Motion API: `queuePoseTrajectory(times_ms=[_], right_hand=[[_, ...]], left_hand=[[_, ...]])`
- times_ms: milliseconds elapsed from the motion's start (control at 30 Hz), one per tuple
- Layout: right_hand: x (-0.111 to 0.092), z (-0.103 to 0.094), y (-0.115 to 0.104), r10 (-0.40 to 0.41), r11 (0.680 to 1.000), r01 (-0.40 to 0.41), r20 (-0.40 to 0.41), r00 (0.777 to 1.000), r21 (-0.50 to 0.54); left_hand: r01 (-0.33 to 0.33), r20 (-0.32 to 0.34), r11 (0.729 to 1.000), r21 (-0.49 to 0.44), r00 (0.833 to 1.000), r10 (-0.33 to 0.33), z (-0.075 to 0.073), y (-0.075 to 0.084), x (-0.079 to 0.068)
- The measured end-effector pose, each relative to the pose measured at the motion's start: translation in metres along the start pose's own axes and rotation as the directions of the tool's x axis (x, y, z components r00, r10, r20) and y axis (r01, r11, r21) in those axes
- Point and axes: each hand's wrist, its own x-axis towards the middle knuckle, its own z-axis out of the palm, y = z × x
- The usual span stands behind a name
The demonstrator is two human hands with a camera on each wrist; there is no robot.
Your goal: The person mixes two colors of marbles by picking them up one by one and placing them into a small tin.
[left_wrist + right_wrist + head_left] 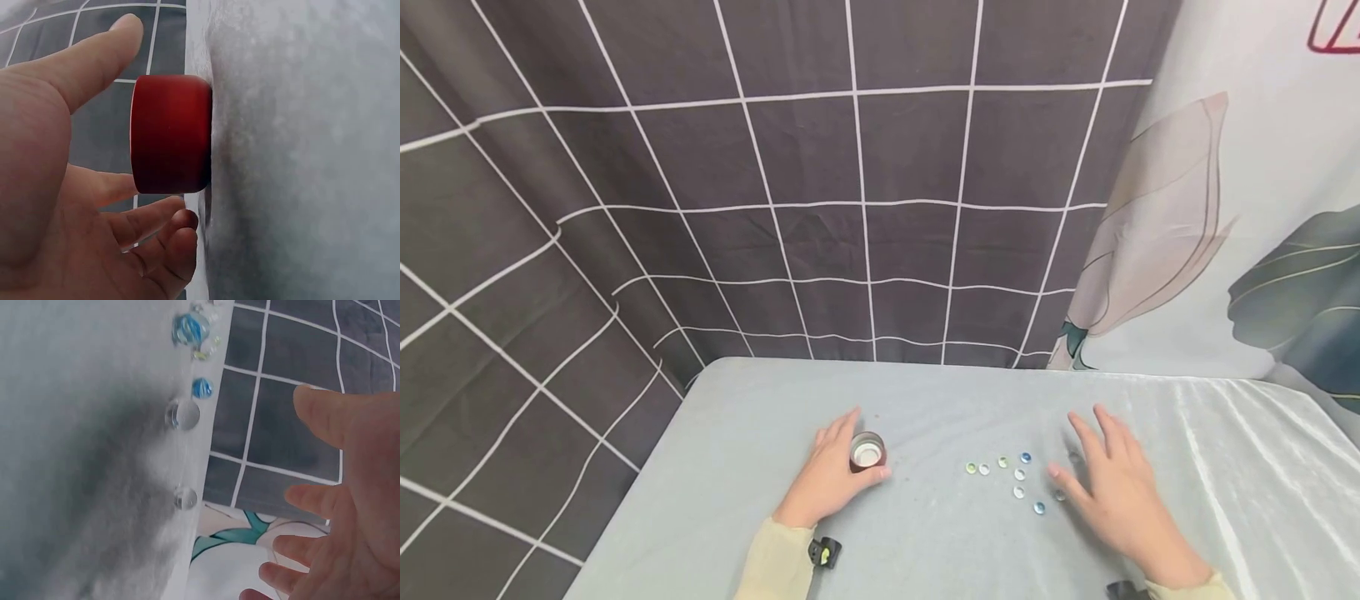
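Observation:
My left hand (826,482) rests around a small round red container (172,134), with thumb and fingers spread on either side. In the left wrist view the thumb stands apart from its wall; whether a finger touches the far side cannot be told. The container stands upright on the cloth, its top open and its inside pale. To the right, my right hand (1118,498) hovers with fingers spread and nothing held. Several glass marbles lie beside and under it: a blue marble (202,388), a clear marble (187,414), another clear marble (185,499) and a green marble (1002,462).
A pale grey cloth (752,433) covers the table. Behind and to the left hangs a dark curtain (910,150) with white grid lines. At the right hangs a white curtain (1157,333) with a leaf print. A wrist strap device (825,552) sits at the left sleeve.

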Motion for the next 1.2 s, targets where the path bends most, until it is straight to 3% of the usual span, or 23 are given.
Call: queuePoseTrajectory(times_ms=[400, 800, 1200], right_hand=[[0.000, 0.012, -0.010, -0.091, 0.996, 0.091, -0.018, 0.996, 0.015], [-0.003, 0.013, -0.018, -0.077, 0.997, 0.077, 0.055, 0.996, -0.003], [-0.006, 0.010, -0.019, -0.016, 0.999, 0.024, 0.188, 0.982, -0.042]], left_hand=[[-0.008, 0.002, 1.000, -0.009, 1.000, 0.008, 0.005, -0.001, 0.004], [-0.005, -0.014, 1.000, -0.004, 1.000, 0.005, 0.007, 0.002, 0.004], [-0.031, -0.016, 1.000, -0.007, 0.999, 0.031, 0.011, 0.008, 0.003]])
